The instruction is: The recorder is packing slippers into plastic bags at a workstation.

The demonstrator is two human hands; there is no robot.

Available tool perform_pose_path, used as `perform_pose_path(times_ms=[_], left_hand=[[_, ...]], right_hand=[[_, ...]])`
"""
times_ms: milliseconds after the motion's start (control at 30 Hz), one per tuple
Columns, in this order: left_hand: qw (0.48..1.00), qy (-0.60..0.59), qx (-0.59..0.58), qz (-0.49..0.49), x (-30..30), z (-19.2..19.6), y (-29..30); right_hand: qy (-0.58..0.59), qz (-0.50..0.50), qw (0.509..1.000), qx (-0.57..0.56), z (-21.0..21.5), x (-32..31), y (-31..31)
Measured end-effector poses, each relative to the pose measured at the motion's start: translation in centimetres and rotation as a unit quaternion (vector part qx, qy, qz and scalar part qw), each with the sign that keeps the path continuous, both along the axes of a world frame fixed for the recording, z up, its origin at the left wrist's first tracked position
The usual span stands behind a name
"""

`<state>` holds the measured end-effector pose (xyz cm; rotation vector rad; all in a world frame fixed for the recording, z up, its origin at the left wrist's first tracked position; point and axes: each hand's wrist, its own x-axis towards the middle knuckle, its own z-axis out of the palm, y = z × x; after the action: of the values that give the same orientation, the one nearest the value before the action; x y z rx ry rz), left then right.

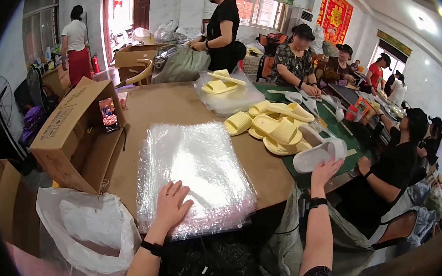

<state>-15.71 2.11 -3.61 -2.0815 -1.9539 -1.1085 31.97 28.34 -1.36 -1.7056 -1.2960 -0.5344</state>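
My left hand [171, 206] lies flat on a stack of clear plastic bags [193, 154], its fingers apart near the stack's front edge. To the right, my right hand [325, 173] grips a pale grey slipper [309, 158] by one end, at the table's right side. Part of a second pale slipper [309, 134] shows just behind it. A pile of yellow slippers [280, 130] lies beside these, beyond the bags. Farther back, more yellow slippers [219, 87] rest on clear plastic.
An open cardboard box [75, 129] with a phone [108, 114] at it stands on the left. A white sack [90, 226] hangs below the table's left front edge. Several people work around; one in black [387, 175] sits close on the right by the green mat [302, 178].
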Motion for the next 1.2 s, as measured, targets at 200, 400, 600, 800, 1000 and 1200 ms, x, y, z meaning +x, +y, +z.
perform_pose_path(times_ms=[200,400,600,800,1000,1200], left_hand=[[1.000,-0.005,-0.009,0.019,-0.4,-0.9,-0.2],[1.000,0.003,-0.018,0.016,-0.4,-1.3,0.2],[0.999,-0.001,-0.035,0.019,-0.5,-1.1,-0.5],[0.999,-0.008,-0.035,0.010,-0.4,-0.2,-0.8],[1.000,-0.027,-0.008,0.001,-0.4,-0.4,-1.0],[0.999,0.010,-0.025,0.017,-0.4,-0.7,-0.5]], right_hand=[[-0.015,0.178,0.980,0.092,10.3,-5.1,-3.9],[0.069,0.406,0.911,0.037,15.1,-14.7,-7.3],[0.199,0.668,0.713,-0.079,14.3,-26.0,-10.2],[0.079,0.648,0.750,-0.107,10.3,-30.9,-9.5],[-0.084,0.552,0.821,-0.120,5.7,-31.6,-6.7],[-0.162,0.499,0.844,-0.114,3.5,-33.4,-1.2]])
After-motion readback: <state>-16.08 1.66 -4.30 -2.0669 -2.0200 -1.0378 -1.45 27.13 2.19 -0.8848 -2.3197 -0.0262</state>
